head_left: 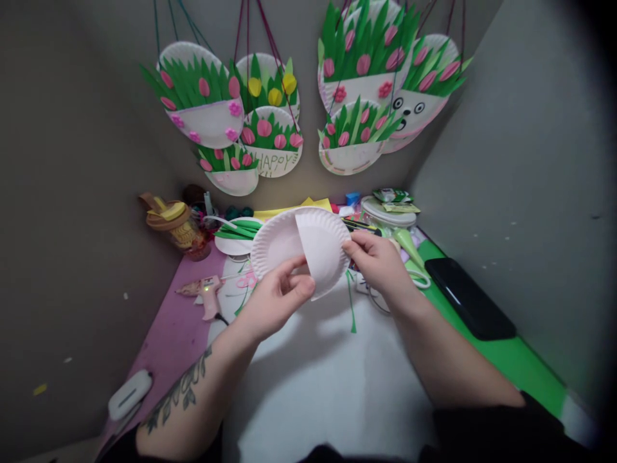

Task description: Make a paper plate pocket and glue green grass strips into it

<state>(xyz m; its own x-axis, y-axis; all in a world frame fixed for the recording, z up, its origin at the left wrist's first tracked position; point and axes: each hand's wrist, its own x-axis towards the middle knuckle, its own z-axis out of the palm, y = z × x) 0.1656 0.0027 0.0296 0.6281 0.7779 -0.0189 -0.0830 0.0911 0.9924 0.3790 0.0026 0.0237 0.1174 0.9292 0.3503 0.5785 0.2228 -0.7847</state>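
A white paper plate (274,247) with a fluted rim is held up above the middle of the table. A half plate (324,247) covers its right side, with the straight cut edge running steeply across the front. My right hand (378,260) pinches the right rim between thumb and fingers. At the lower edge my left hand (284,299) is closed on the plate, its fingertips partly hidden by the half plate and the thumb near its lower corner. Green paper strips (241,228) lie on another white plate behind, to the left.
Finished plate pockets with paper tulips (205,96) hang on the wall. A pink glue gun (208,296) and white case (130,393) lie left, near a lidded cup (176,225). A black phone (468,299) rests right. White paper (332,399) covers the table's front.
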